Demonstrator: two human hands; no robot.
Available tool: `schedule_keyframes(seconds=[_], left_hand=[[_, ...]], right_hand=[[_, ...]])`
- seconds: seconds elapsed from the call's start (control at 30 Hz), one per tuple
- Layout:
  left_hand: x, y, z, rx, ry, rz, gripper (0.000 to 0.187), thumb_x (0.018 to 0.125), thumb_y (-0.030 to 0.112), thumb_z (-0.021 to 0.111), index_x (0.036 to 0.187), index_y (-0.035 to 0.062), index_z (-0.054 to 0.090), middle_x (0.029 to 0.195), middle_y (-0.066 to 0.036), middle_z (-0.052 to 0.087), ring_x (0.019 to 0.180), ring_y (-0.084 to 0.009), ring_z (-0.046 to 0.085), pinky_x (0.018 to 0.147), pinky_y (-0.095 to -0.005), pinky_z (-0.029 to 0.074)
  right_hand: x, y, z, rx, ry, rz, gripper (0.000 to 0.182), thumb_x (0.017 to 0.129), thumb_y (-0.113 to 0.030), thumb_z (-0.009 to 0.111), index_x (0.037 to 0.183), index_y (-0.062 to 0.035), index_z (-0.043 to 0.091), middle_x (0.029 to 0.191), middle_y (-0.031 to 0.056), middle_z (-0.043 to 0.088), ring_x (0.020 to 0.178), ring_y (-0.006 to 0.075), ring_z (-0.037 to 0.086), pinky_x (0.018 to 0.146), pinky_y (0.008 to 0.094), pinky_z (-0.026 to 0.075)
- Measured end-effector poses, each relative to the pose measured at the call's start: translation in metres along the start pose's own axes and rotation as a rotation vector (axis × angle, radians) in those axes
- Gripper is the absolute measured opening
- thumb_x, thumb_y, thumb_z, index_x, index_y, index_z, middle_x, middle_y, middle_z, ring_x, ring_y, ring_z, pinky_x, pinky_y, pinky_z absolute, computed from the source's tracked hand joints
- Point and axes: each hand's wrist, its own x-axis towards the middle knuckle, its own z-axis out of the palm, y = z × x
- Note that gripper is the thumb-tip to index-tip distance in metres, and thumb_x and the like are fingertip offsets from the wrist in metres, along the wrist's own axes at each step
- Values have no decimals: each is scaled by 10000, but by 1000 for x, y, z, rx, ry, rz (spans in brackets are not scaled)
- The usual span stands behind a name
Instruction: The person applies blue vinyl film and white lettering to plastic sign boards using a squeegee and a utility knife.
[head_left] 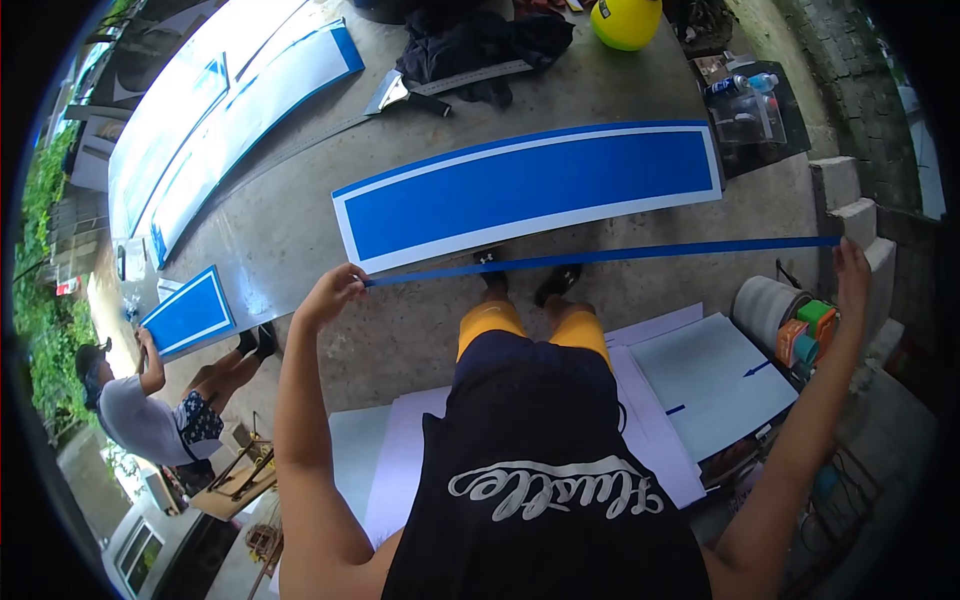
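I stand over a concrete floor, holding a long thin blue strip (600,256) stretched taut between both hands. My left hand (330,294) pinches its left end. My right hand (851,272) pinches its right end, arm fully extended. The strip hangs just in front of a long blue panel with a white border (530,190) lying flat on the floor beyond my feet (525,280).
White sheets (700,380) lie on a surface at my right, beside tape rolls (805,330). Another person (150,410) crouches at the left holding a small blue panel (188,312). More panels (230,110), dark cloth with a metal ruler (470,60) and a yellow ball (625,20) lie farther off.
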Motion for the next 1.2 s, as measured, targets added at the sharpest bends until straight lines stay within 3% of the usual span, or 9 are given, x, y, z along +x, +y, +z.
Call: schedule_keyframes(seconds=[0.1,0.27,0.4,0.43,0.47,0.57,0.73,0.97,1.2], left_hand=[[5,-30,-1,-5,104,-101,78,1046,84,650,1041,14,683,889,-44,730,830,-110,653,758,-276,500],[13,-73,18,23,380,-229,91,1039,115,680,1006,33,702,822,20,652,791,-83,590,744,-251,450],[31,-99,38,79,559,-246,108,1017,119,713,1050,18,735,828,21,641,771,-78,542,708,-255,431],[34,-97,42,130,618,-263,150,973,142,758,1066,25,776,882,-71,740,811,-143,644,767,-324,520],[34,-97,45,147,644,-293,149,972,142,759,1069,30,778,883,-75,741,810,-146,648,765,-326,521],[45,-94,46,175,722,-290,141,972,135,760,1090,61,785,902,-95,753,809,-152,657,753,-326,521],[48,-103,39,166,873,-213,120,995,77,712,1084,6,750,923,-72,746,834,-152,675,765,-308,542],[52,-138,44,89,936,-101,88,1022,101,711,1032,13,713,852,0,670,746,-90,568,667,-266,470],[62,-141,58,61,962,-208,116,1028,139,716,1034,24,720,842,4,663,747,-97,565,686,-272,474]], right_hand=[[37,60,55,2,-158,70,218,1013,-252,772,1167,-117,700,994,-31,696,937,75,648,862,230,468],[68,142,143,-15,-213,178,211,986,-214,802,1140,-105,710,963,-19,719,870,67,658,787,212,471],[84,187,163,-79,-202,228,223,970,-205,818,1138,-99,715,965,-23,724,868,60,660,749,199,461],[86,195,168,-96,-199,249,229,967,-204,822,1140,-98,716,969,-25,724,875,59,661,744,196,458],[88,204,172,-85,-201,250,230,968,-208,821,1142,-98,717,973,-28,724,875,57,659,744,195,456],[92,216,184,-72,-203,252,229,974,-217,815,1144,-97,720,979,-37,720,871,52,653,744,194,452],[92,225,209,-98,-205,255,203,984,-219,800,1130,-98,727,950,-48,695,856,43,630,740,203,453],[91,214,232,-57,-153,230,191,968,-175,803,1106,-58,741,883,-41,663,748,43,550,660,205,421],[94,235,243,-85,-87,159,203,960,-162,815,1096,-27,747,886,-37,667,723,49,523,643,223,414]])
